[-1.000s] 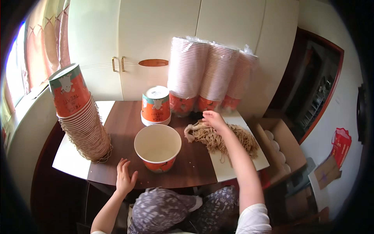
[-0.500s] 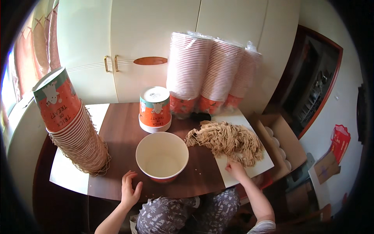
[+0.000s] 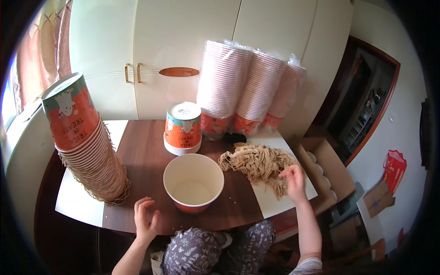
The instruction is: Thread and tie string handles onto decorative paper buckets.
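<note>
An empty white-lined paper bucket (image 3: 193,181) stands upright on the table, its mouth facing up. Just left of it, my left hand (image 3: 145,221) hovers over the table's front part, fingers loosely bent and apart, holding nothing. My right hand (image 3: 294,182) is at the right side of a tangled heap of tan cords (image 3: 261,165). Its fingers are drawn together; whether a strand is between them is too small to tell. Behind the bucket, a short upside-down stack of orange and green printed buckets (image 3: 183,130) rests on the table.
A tall leaning stack of upside-down buckets (image 3: 85,142), hung with cords, stands at the left. Plastic-wrapped bucket stacks (image 3: 245,87) rise at the back against a pale cabinet (image 3: 183,27). Right of the table (image 3: 137,160) is an open cardboard box (image 3: 337,169) with round white items.
My right hand has moved up and right, from the heap's front edge to its right side. My left hand has shifted slightly left and its fingers have curled. The view has tilted a little.
</note>
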